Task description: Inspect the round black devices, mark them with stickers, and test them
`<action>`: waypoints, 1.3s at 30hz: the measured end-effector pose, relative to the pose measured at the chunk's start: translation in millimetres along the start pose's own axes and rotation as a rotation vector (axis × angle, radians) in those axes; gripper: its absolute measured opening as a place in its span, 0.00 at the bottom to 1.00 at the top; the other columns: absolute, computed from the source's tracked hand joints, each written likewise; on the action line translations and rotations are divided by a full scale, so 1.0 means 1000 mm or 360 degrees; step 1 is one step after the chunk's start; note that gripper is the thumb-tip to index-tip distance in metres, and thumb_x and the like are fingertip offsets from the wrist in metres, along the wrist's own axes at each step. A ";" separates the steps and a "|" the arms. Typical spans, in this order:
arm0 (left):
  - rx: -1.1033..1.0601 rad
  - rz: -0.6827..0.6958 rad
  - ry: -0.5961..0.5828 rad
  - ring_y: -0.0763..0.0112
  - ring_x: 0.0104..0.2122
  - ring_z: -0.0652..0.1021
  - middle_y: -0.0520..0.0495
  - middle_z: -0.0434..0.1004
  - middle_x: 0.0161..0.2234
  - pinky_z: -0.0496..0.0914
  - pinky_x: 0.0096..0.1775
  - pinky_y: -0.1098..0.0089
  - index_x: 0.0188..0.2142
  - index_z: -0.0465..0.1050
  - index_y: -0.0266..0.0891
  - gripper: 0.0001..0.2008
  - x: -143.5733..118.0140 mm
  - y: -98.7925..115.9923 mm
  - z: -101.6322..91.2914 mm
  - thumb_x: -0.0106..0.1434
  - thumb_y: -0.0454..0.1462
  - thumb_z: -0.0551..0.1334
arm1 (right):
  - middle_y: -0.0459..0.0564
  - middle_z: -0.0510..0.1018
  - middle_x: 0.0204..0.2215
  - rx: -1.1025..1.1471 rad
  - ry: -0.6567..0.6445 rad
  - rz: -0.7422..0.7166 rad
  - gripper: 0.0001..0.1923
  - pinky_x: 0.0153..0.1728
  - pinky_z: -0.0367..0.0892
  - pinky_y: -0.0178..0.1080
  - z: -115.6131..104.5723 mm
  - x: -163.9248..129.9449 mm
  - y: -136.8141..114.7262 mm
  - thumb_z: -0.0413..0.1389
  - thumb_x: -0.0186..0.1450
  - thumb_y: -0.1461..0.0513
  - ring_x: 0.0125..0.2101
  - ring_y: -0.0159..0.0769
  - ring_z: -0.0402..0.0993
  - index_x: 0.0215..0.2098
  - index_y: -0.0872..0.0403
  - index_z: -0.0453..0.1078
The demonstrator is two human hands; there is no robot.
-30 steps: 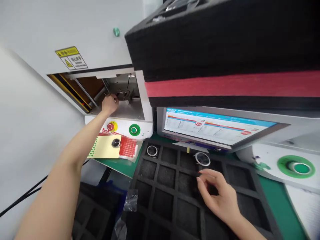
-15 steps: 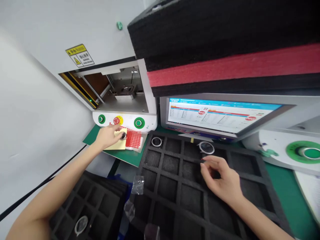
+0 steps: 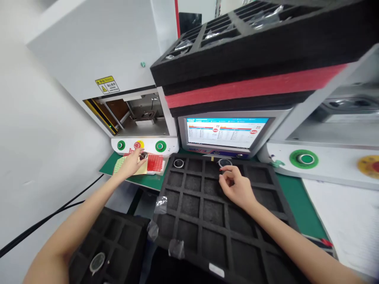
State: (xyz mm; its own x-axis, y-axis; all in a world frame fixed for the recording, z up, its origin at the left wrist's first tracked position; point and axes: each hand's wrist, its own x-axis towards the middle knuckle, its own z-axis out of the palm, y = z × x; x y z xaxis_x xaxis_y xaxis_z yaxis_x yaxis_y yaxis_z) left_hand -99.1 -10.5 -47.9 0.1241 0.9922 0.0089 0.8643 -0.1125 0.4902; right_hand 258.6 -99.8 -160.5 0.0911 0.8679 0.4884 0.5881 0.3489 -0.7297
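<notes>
My left hand (image 3: 128, 165) is over the stickered sheets at the machine's foot. Its thumb and fingers are closed on a small dark round piece (image 3: 143, 155). Under that hand are a pale yellow paper (image 3: 142, 169) and a sheet of red stickers (image 3: 154, 163). My right hand (image 3: 238, 188) hovers above the black foam tray (image 3: 217, 213), fingers curled with thumb and index tips close together; whatever they may pinch is too small to make out. Just beyond those fingertips lies a round watch face with a silver rim (image 3: 225, 162). Another round watch face (image 3: 178, 163) sits in the tray's far-left compartment.
Behind the tray stands a monitor (image 3: 225, 132), with a stack of foam trays (image 3: 237, 59) above it. An open-fronted machine (image 3: 133, 75) with buttons is at left, another machine (image 3: 334, 154) at right. A lower foam tray (image 3: 118, 236) holds one round watch part (image 3: 97, 262).
The view has shifted, showing more of the right machine and the tray's near edge. My left hand still pinches the dark piece, and a green-dotted sheet now shows beside it. My right hand stays curled near the watch face.
</notes>
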 end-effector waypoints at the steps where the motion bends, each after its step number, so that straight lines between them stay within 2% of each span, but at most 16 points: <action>1: -0.0140 -0.0019 0.0004 0.47 0.56 0.78 0.29 0.74 0.57 0.72 0.56 0.47 0.56 0.66 0.34 0.24 -0.012 0.009 -0.001 0.64 0.44 0.59 | 0.39 0.68 0.16 0.0007 -0.0005 0.0010 0.11 0.20 0.63 0.34 0.000 0.000 -0.001 0.48 0.66 0.53 0.14 0.33 0.65 0.40 0.51 0.61; 3: -0.0393 -0.0055 -0.0040 0.53 0.51 0.82 0.29 0.75 0.57 0.77 0.51 0.53 0.58 0.65 0.33 0.25 -0.043 0.029 -0.001 0.69 0.46 0.52 | 0.40 0.69 0.16 0.0022 -0.0019 0.0021 0.11 0.20 0.63 0.34 -0.001 0.000 -0.002 0.48 0.64 0.52 0.14 0.33 0.66 0.39 0.50 0.62; 5: -0.0718 -0.0146 -0.0154 0.57 0.45 0.84 0.29 0.79 0.52 0.79 0.47 0.59 0.55 0.70 0.32 0.25 -0.082 0.049 0.004 0.71 0.47 0.47 | 0.41 0.69 0.15 0.0041 -0.0046 0.0023 0.11 0.20 0.62 0.34 -0.002 0.000 -0.003 0.48 0.63 0.52 0.14 0.33 0.65 0.37 0.50 0.63; 7: -0.1269 -0.0356 -0.0342 0.60 0.40 0.85 0.28 0.82 0.47 0.80 0.43 0.64 0.49 0.75 0.31 0.23 -0.120 0.066 0.015 0.71 0.47 0.52 | 0.41 0.70 0.16 0.0060 -0.0076 0.0026 0.11 0.20 0.61 0.34 -0.004 -0.001 -0.004 0.50 0.61 0.52 0.14 0.33 0.65 0.36 0.50 0.63; 9: -0.1880 -0.0564 -0.0529 0.62 0.36 0.84 0.29 0.83 0.45 0.79 0.39 0.69 0.44 0.79 0.31 0.19 -0.153 0.079 0.030 0.66 0.46 0.62 | 0.42 0.70 0.17 0.0085 -0.0087 0.0037 0.11 0.20 0.61 0.35 -0.007 -0.002 -0.009 0.52 0.60 0.52 0.15 0.33 0.65 0.35 0.50 0.63; 10: -0.2094 -0.0616 -0.0587 0.64 0.34 0.84 0.29 0.83 0.45 0.79 0.37 0.70 0.42 0.80 0.31 0.18 -0.167 0.084 0.039 0.64 0.46 0.66 | 0.43 0.71 0.17 0.0104 -0.0082 0.0047 0.11 0.20 0.61 0.35 -0.009 -0.005 -0.014 0.53 0.60 0.52 0.16 0.33 0.65 0.35 0.50 0.63; 12: -0.2242 -0.0595 -0.0608 0.67 0.31 0.83 0.31 0.84 0.45 0.77 0.34 0.73 0.40 0.81 0.32 0.18 -0.189 0.091 0.055 0.60 0.47 0.71 | 0.44 0.73 0.20 0.0164 -0.0071 0.0066 0.11 0.22 0.65 0.36 -0.015 -0.015 -0.031 0.55 0.61 0.53 0.18 0.33 0.68 0.36 0.51 0.63; 15: -0.2189 -0.0485 -0.0480 0.69 0.29 0.82 0.34 0.84 0.45 0.75 0.32 0.72 0.41 0.80 0.35 0.18 -0.210 0.099 0.076 0.60 0.48 0.72 | 0.46 0.77 0.27 0.0293 -0.0137 0.0076 0.11 0.27 0.73 0.36 -0.027 -0.040 -0.073 0.57 0.64 0.55 0.24 0.34 0.74 0.40 0.51 0.65; 18: -0.2127 -0.0364 -0.0337 0.68 0.28 0.81 0.39 0.85 0.40 0.76 0.32 0.69 0.40 0.78 0.38 0.17 -0.220 0.106 0.088 0.62 0.49 0.70 | 0.48 0.79 0.33 0.0452 -0.0220 0.0083 0.10 0.31 0.78 0.36 -0.037 -0.070 -0.121 0.60 0.66 0.58 0.30 0.34 0.78 0.43 0.51 0.68; 22: -0.2029 -0.0225 -0.0374 0.64 0.30 0.83 0.45 0.83 0.31 0.77 0.35 0.66 0.40 0.77 0.40 0.16 -0.225 0.114 0.090 0.65 0.50 0.67 | 0.48 0.80 0.36 0.0765 -0.0073 0.0187 0.12 0.36 0.80 0.34 -0.034 -0.097 -0.157 0.64 0.65 0.65 0.34 0.33 0.80 0.45 0.50 0.69; 26: -0.1854 -0.0171 -0.0395 0.61 0.34 0.84 0.46 0.83 0.33 0.78 0.39 0.64 0.41 0.78 0.44 0.13 -0.228 0.115 0.087 0.66 0.50 0.66 | 0.46 0.80 0.34 0.0915 0.0057 0.0318 0.11 0.35 0.81 0.34 -0.025 -0.110 -0.166 0.64 0.65 0.67 0.33 0.33 0.81 0.43 0.50 0.69; 30: -0.1703 -0.0043 -0.0409 0.63 0.38 0.84 0.47 0.84 0.38 0.78 0.41 0.66 0.46 0.78 0.46 0.11 -0.231 0.106 0.088 0.70 0.46 0.63 | 0.45 0.80 0.32 0.0907 0.0116 0.0396 0.11 0.34 0.82 0.34 -0.024 -0.115 -0.170 0.65 0.65 0.65 0.32 0.33 0.81 0.42 0.51 0.69; 35: -0.1540 0.0105 -0.0415 0.67 0.37 0.84 0.48 0.85 0.40 0.77 0.41 0.71 0.49 0.78 0.46 0.11 -0.232 0.099 0.086 0.72 0.43 0.61 | 0.44 0.80 0.31 0.0999 0.0056 0.0440 0.12 0.34 0.81 0.30 -0.028 -0.113 -0.172 0.66 0.64 0.65 0.30 0.31 0.81 0.42 0.50 0.70; 39: -0.1516 0.0209 -0.0499 0.68 0.37 0.84 0.46 0.85 0.39 0.77 0.41 0.73 0.49 0.78 0.41 0.12 -0.230 0.099 0.080 0.73 0.42 0.60 | 0.43 0.80 0.29 0.1133 -0.0049 0.0578 0.12 0.33 0.80 0.28 -0.035 -0.109 -0.172 0.67 0.61 0.67 0.29 0.30 0.81 0.39 0.50 0.70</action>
State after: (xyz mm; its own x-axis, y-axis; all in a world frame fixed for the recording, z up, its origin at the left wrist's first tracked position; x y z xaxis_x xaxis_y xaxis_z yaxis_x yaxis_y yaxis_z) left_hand -2.9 -254.0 -71.0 0.4314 0.9008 -0.0496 0.1030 0.0055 0.9947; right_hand 175.7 -267.4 -71.2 0.1504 0.9763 0.1559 -0.1290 0.1757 -0.9760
